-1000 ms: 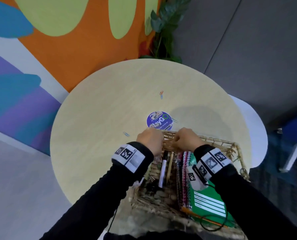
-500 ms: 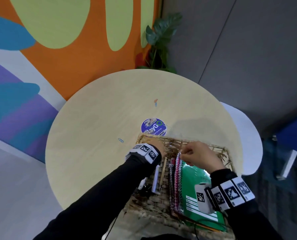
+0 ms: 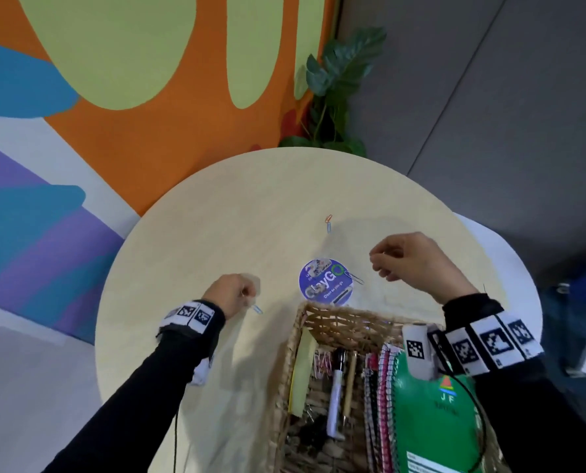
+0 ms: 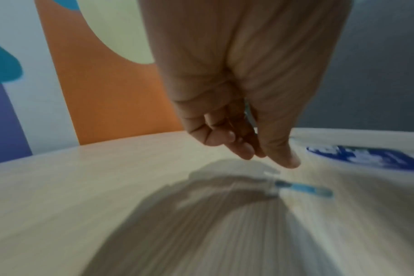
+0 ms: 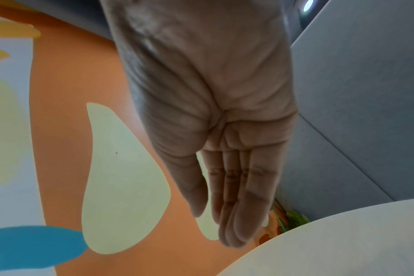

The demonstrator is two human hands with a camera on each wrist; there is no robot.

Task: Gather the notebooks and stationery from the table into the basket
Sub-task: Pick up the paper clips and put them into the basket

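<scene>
A wicker basket [image 3: 346, 322] at the table's near right holds a green notebook [image 3: 435, 418], spiral notebooks [image 3: 383, 387], pens [image 3: 337, 394], a yellow pad [image 3: 301, 370] and pink clips. My left hand [image 3: 252, 297] hovers just above a blue paper clip [image 3: 258, 309] left of the basket. In the left wrist view this hand [image 4: 267, 156] has thumb and bent fingers close together, holding nothing, with the clip [image 4: 303, 188] below. My right hand [image 3: 378, 268] hangs empty over the table beyond the basket, its fingers relaxed [image 5: 215, 224]. Red and blue clips [image 3: 328, 223] lie farther out.
A round blue sticker [image 3: 325, 285] sits on the round wooden table [image 3: 216, 233], with another clip [image 3: 354, 278] at its right edge. A potted plant [image 3: 336, 97] stands behind the table against the painted wall. A white chair [image 3: 510, 254] is at the right.
Both hands have left the basket. The left hand moved left and down to the blue clip. The right hand rose and moved forward over the table.
</scene>
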